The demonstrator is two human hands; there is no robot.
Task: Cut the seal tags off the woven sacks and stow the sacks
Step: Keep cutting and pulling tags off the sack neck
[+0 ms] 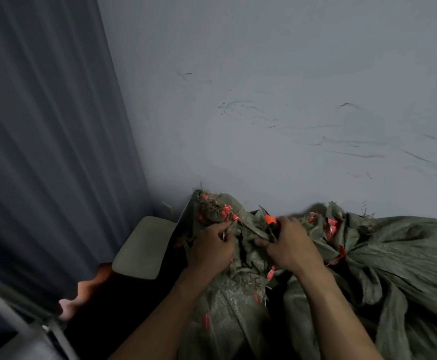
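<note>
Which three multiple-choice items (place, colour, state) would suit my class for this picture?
1. Where is the beige seat relative to the sacks? A left of them; B on them; C right of them.
2. What colour are the seal tags? A blue; B red; C white.
3. What is the right hand doing? A hanging idle; B resting open on the seat; C gripping a cutter.
Key: A, it lies left of the pile; B, red tags dot the sack mouths; C, its fingers curl round the orange-collared cutter.

Olive-green woven sacks, orange-red seal tags
</note>
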